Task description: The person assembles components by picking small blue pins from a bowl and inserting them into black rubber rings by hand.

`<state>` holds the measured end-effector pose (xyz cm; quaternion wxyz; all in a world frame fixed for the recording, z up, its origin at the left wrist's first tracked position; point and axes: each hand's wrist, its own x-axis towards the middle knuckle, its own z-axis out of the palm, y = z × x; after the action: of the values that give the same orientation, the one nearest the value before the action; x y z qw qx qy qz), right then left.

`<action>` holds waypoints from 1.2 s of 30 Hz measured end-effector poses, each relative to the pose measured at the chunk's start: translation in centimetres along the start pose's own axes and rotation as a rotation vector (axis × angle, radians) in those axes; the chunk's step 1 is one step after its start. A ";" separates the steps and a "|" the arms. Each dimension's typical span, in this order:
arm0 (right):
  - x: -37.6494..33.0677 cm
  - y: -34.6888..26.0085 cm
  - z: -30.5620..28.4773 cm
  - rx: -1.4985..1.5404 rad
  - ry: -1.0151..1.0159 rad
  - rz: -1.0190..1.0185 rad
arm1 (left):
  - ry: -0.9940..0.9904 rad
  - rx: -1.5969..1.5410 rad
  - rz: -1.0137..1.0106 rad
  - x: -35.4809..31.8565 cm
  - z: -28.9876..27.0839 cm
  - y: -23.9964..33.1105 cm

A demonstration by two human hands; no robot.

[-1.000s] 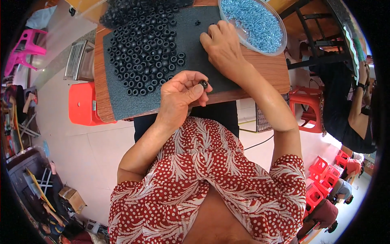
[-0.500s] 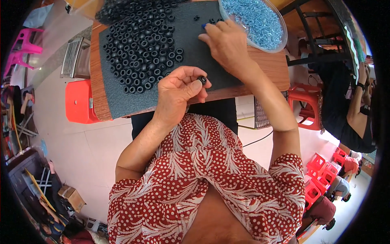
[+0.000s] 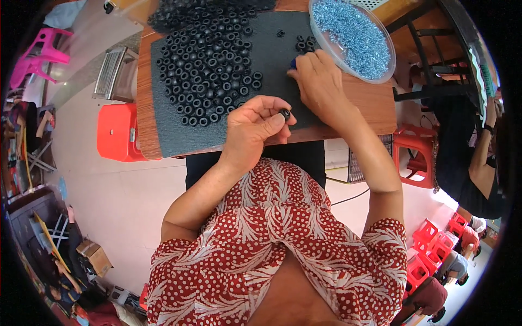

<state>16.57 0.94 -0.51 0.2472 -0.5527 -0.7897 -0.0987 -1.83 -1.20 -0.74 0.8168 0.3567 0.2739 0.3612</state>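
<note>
Black ring pinched over the mat edge

A ring (image 3: 285, 114) is pinched in the left hand (image 3: 251, 127) fingertips, near the mat (image 3: 272, 60) edge. Farther up, the right hand (image 3: 321, 84) is pressed fingers-down on the mat; its grip can't be made out. Ring rows (image 3: 209, 70) and a bowl (image 3: 353, 35) are behind.

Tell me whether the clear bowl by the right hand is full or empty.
Nearly full. The clear bowl holds a heap of small blue pieces spread almost rim to rim, beside the right hand.
</note>
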 end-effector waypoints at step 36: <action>-4.1 -3.8 -4.8 1.415 0.035 0.656 | 0.004 0.121 0.025 0.3 1.2 0.3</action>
<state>15.57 -5.93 2.03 0.5698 -0.4673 -0.4572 0.4979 -0.91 -1.34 0.16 0.7886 0.4081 0.2926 0.3550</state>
